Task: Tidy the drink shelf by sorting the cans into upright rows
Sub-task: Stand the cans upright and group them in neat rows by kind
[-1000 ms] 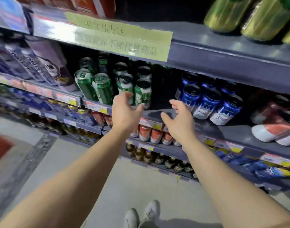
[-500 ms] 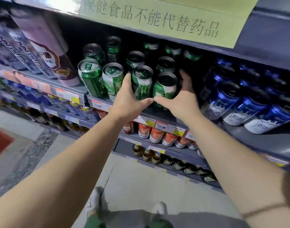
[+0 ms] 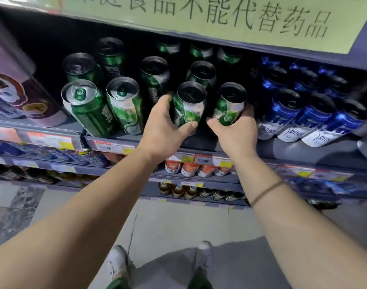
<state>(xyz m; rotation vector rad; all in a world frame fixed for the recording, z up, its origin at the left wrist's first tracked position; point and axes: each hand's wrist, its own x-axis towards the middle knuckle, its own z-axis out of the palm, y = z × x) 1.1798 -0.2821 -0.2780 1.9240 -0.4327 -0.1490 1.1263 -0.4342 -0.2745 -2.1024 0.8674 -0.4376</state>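
Observation:
Several green cans stand in rows on the grey drink shelf (image 3: 199,143). My left hand (image 3: 163,127) wraps a front-row green can (image 3: 188,105), thumb across its front. My right hand (image 3: 236,132) grips the neighbouring green can (image 3: 228,107) from below and the right side. Both cans stand roughly upright at the shelf's front. Two more front green cans (image 3: 86,107) stand to the left, silver tops showing. Further green cans fill the dark back rows.
Blue and white cans (image 3: 286,115) stand in rows right of my right hand. A purple package (image 3: 17,92) sits at the left. A green paper sign (image 3: 220,15) hangs on the shelf above. Orange cans (image 3: 188,168) and bottles fill lower shelves. My shoes are on the floor below.
Both hands went from hovering in front of the shelf to closing on the two front green cans. The view moved closer to the shelf.

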